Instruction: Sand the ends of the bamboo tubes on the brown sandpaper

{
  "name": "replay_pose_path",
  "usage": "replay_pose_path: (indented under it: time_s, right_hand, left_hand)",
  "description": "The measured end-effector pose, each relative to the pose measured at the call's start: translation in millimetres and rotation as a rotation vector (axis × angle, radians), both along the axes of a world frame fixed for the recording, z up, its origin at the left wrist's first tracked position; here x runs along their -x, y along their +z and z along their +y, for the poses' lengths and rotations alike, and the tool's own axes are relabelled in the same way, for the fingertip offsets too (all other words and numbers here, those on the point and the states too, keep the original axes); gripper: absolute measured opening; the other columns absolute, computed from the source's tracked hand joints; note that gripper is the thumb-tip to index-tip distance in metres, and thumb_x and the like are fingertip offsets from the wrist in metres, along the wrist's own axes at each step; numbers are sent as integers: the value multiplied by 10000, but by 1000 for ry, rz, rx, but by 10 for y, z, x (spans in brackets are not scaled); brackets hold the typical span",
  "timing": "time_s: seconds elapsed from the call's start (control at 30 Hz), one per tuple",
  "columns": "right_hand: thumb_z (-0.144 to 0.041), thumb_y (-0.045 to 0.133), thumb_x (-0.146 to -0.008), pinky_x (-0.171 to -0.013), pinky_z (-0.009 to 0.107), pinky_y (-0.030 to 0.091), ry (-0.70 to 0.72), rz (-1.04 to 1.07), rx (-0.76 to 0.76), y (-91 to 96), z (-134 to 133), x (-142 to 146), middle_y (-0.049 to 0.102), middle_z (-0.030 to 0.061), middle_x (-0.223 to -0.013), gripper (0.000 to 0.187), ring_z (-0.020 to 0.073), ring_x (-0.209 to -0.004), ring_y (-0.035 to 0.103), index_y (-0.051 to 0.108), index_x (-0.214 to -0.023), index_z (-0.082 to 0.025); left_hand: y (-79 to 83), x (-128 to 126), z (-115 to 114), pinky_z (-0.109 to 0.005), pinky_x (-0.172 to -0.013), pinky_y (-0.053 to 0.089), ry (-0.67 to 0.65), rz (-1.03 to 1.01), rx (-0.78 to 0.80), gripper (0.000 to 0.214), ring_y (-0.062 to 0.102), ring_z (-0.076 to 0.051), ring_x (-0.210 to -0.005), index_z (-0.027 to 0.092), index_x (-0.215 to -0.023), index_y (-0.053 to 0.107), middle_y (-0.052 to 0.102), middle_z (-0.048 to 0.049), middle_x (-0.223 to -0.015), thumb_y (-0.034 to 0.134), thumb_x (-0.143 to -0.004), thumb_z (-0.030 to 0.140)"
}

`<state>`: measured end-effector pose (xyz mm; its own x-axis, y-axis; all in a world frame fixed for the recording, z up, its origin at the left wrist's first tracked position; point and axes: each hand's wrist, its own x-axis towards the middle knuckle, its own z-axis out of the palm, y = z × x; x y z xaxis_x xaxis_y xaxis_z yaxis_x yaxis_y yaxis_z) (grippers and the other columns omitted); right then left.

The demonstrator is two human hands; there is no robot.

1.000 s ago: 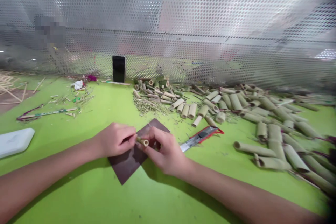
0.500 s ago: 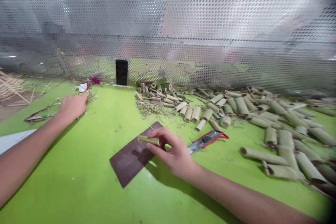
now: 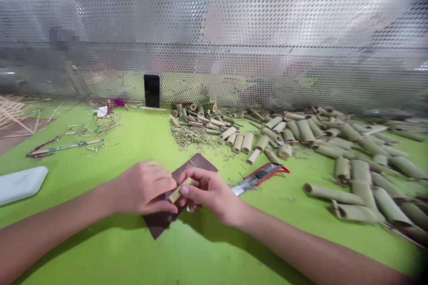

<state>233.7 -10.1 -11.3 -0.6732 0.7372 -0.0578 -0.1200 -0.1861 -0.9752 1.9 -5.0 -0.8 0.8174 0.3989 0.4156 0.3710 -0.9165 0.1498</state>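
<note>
A short pale bamboo tube (image 3: 179, 189) sits tilted between my hands, with its lower end against the fingers of my left hand (image 3: 144, 188). My right hand (image 3: 207, 191) pinches the tube from the other side with its thumb and fingers. Beneath both hands lies a dark brown sheet of sandpaper (image 3: 197, 164), partly hidden by them. To the right of my right hand, a utility knife (image 3: 259, 178) with a red and grey handle rests on the green table.
A large heap of cut bamboo tubes (image 3: 337, 160) covers the table's right side and far middle. Bamboo shavings (image 3: 190, 138) lie near it. A white pad (image 3: 20, 185) sits at the left edge, a black phone (image 3: 152, 91) stands against a perforated metal screen (image 3: 234, 22).
My left hand has come back from the far left of the table to the bamboo tube. The tube is now tilted and held between both hands, above the sandpaper.
</note>
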Motion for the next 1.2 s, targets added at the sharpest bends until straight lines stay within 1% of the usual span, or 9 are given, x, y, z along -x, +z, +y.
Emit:
replay_pose_path:
  time_s: [0.1,0.37,0.53,0.67,0.73,0.83,0.93,1.07,1.2]
  right_hand:
    - [-510,804,-831,-541,226,435,50,-24,36,2,1,-10,717,25,-764,427,102,-608,615,645,-988,-146]
    - [-457,806,-852,-602,240,483,135,-17,74,-11,55,-37,691,5,-726,369,104,-630,634,650,-947,-136]
    - [-437,798,-865,-602,228,475,145,-19,73,-11,77,-56,694,4,-735,347,93,-637,629,657,-960,-134]
    - [-442,808,-855,-605,240,462,147,-18,78,-19,98,-58,682,1,-728,347,100,-638,614,666,-949,-140]
    - [-454,814,-847,-586,226,436,105,0,85,-29,96,-36,666,-8,-724,360,89,-622,587,670,-963,-146]
    - [-492,833,-816,-541,211,387,25,56,98,-48,64,26,630,-26,-727,410,79,-593,543,661,-994,-165]
    - [-585,774,-839,-545,235,396,-25,1,8,-58,-3,86,608,-18,-729,453,99,-600,546,627,-937,-169]
    - [-652,618,-931,-584,271,425,-76,-179,-244,-27,-89,109,573,-11,-715,485,123,-622,527,564,-845,-178]
    - [-693,556,-945,-585,280,398,-4,-287,-303,0,-70,68,541,-18,-681,521,130,-612,498,520,-816,-190]
  left_hand:
    - [2,-35,-48,-291,-643,389,-20,-13,-25,510,539,-154,-638,174,-831,574,599,-22,-707,310,-1082,531]
    - [-12,-40,-43,-279,-639,394,-99,-75,260,518,517,-139,-626,190,-822,515,591,-10,-715,194,-1102,485]
    - [-12,-61,-55,-255,-615,405,-66,-102,307,506,513,-121,-591,189,-831,521,597,4,-699,185,-1108,446]
    - [-60,-50,-43,-234,-573,403,-78,-115,231,421,511,-104,-544,184,-825,531,598,12,-664,259,-1104,343]
    - [-95,-56,-35,-227,-549,394,-55,-147,123,350,500,-94,-514,183,-818,533,598,19,-647,321,-1083,267]
    - [-133,-81,-27,-227,-521,371,40,-212,-70,247,492,-90,-485,179,-820,549,603,29,-627,423,-1032,183]
    - [-134,-107,-34,-236,-522,366,82,-224,-178,219,500,-94,-494,177,-801,553,612,29,-631,471,-1001,141]
    - [-100,-105,-68,-264,-530,369,25,-140,-213,298,486,-118,-519,183,-728,525,573,17,-604,436,-1010,154]
    - [-81,-33,-29,-260,-552,403,-4,-90,-146,306,512,-124,-545,179,-749,559,579,5,-617,416,-1019,177]
